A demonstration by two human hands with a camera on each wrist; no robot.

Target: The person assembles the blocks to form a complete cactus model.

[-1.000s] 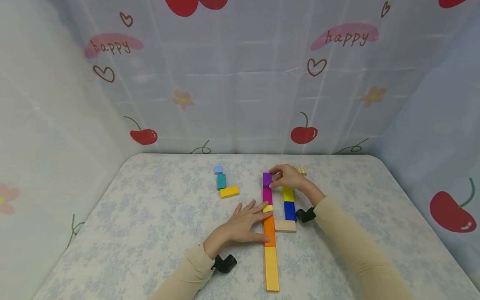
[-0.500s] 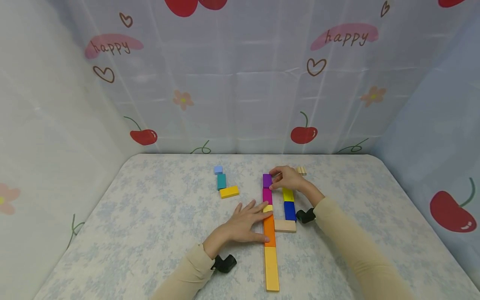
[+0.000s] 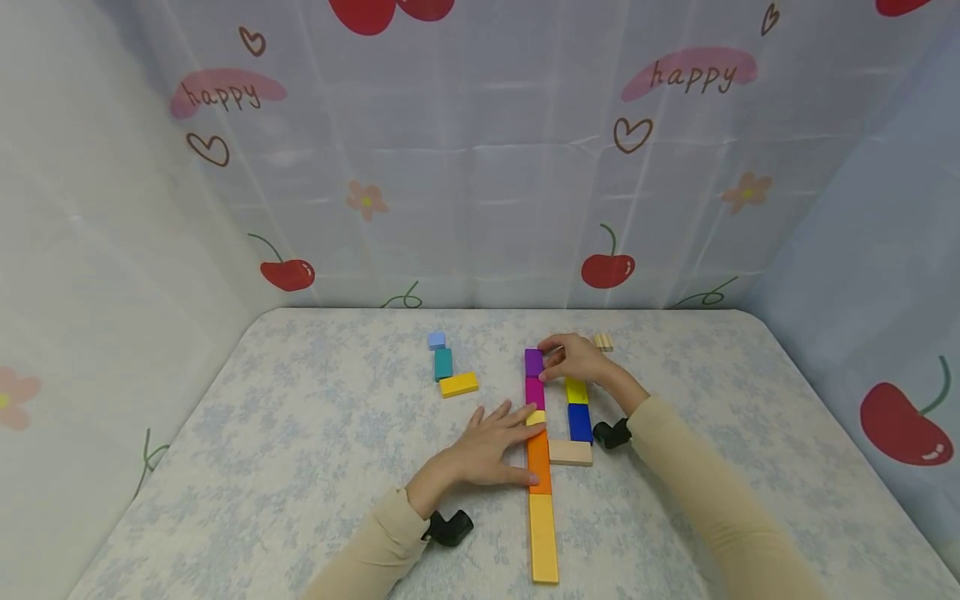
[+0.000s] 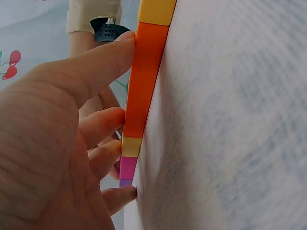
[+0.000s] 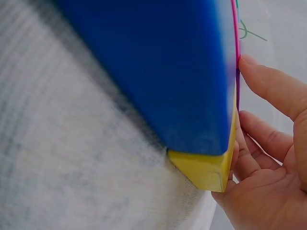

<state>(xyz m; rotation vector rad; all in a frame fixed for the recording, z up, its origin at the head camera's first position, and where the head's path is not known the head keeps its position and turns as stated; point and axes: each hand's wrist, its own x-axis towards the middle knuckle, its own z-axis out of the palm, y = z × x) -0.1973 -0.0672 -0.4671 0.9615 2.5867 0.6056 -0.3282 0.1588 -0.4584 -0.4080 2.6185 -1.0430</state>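
In the head view, my left hand (image 3: 491, 446) is spread flat along the left side of a row of coloured wooden blocks. Its thumb rests on the orange block (image 3: 538, 471); two fingertips lie over the short yellow block (image 3: 536, 416). My right hand (image 3: 576, 357) is at the far end of the row, thumb and bent index finger on the purple block (image 3: 533, 362). The thumb tip is by the joint with the magenta block (image 3: 534, 393), as the right wrist view also shows. A long pale-orange block (image 3: 543, 537) forms the near end.
Right of the row lie a yellow block (image 3: 576, 391), a blue block (image 3: 580, 422) and a plain wood block (image 3: 570, 452). Small ridged pieces (image 3: 603, 342) sit behind my right hand. Light blue (image 3: 437, 340), teal (image 3: 443, 364) and yellow (image 3: 459, 384) blocks lie at left.
My right hand has shifted slightly toward me, and the purple block has slid a little the same way against the magenta one. The left hand stays in place.
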